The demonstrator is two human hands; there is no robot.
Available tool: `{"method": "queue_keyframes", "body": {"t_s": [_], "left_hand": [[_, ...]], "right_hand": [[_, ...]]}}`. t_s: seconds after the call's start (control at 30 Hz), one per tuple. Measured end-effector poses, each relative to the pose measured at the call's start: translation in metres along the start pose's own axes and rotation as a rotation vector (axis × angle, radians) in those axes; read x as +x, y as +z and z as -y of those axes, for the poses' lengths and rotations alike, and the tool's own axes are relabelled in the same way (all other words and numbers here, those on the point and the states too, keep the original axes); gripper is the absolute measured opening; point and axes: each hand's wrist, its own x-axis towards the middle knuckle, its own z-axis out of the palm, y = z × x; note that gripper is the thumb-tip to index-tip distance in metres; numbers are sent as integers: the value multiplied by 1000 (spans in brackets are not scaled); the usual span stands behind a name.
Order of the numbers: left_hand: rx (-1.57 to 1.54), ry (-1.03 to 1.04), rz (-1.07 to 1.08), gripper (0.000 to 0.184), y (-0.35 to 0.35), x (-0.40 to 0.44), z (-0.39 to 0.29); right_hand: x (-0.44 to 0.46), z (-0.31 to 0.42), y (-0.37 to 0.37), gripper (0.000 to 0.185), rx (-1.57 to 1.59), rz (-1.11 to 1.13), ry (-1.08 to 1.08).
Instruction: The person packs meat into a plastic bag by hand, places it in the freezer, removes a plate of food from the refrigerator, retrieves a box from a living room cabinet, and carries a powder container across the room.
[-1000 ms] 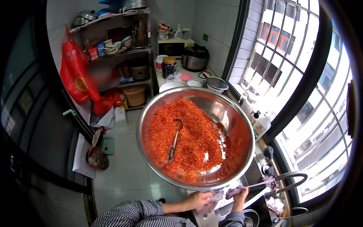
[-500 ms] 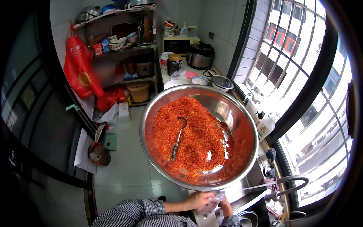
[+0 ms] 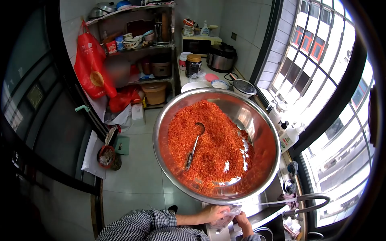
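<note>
Just below the near rim of a large steel basin [image 3: 265,176], my left hand [image 3: 212,213] is closed on a crumpled clear plastic bag [image 3: 226,219]. My right hand [image 3: 243,220] grips the bag's other side, with its fingertips partly hidden. Chopped red chili [image 3: 213,140], wet-looking, covers much of the basin's bottom and is heaped toward the left. A metal spoon [image 3: 194,146] with a dark-ended handle lies on the chili, its bowl pointing away from me. Neither hand touches the spoon.
To the right are a sink with a curved faucet [image 3: 313,197] and a white bottle [image 3: 288,138] by the barred window. Behind the basin, a counter holds a jar [image 3: 193,66] and an electric cooker [image 3: 221,57]. Shelves [image 3: 155,47] and a red bag [image 3: 90,64] stand at back left.
The view has shifted slightly, so the surroundings sit further right and lower. My right hand has moved a little away from the left, with the bag between them. The spoon stays put.
</note>
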Motion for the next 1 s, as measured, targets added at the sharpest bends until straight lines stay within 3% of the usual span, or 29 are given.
{"method": "queue_keyframes", "body": {"t_s": [0.07, 0.13, 0.2, 0.23, 0.3, 0.43, 0.53, 0.63, 0.73, 0.77, 0.87, 0.9, 1.0], "left_hand": [[7, -5, -11, 17, 2, 0, 1], [16, -24, -2, 18, 0, 0, 1], [6, -52, 12, 18, 0, -1, -1], [-9, -67, 21, 18, 1, -1, -1], [-12, -59, 15, 18, 0, 0, 0], [6, -27, -7, 18, -1, -3, 0], [-7, -27, -8, 18, 2, -2, 5], [-7, -32, -2, 19, 5, -2, 12], [6, -22, -11, 19, 6, -2, 12], [11, -16, -16, 20, 6, -3, 11], [8, -51, 13, 20, 4, -3, 11], [1, -57, 14, 20, 3, -3, 10], [-8, -81, 22, 20, 1, -3, 7]], "right_hand": [[20, -4, -22, 14, 17, -67, -106], [29, 9, -50, 16, 450, -192, -185], [26, 40, -51, 25, 773, -189, -81], [37, 35, -50, 24, 819, -228, -129], [43, 35, -46, 13, 833, -219, -120], [64, 5, -58, 21, 878, -263, -254], [58, -5, -58, 23, 1054, -420, -295], [49, -11, -68, 18, 899, -452, -251], [60, -18, -65, 4, 889, -777, -262], [65, -20, -63, 8, 913, -838, -307], [66, -29, -83, 15, 858, -588, -198], [34, 10, -62, 15, 959, -464, -116], [25, 36, -41, 8, 1119, -301, -169]]}}
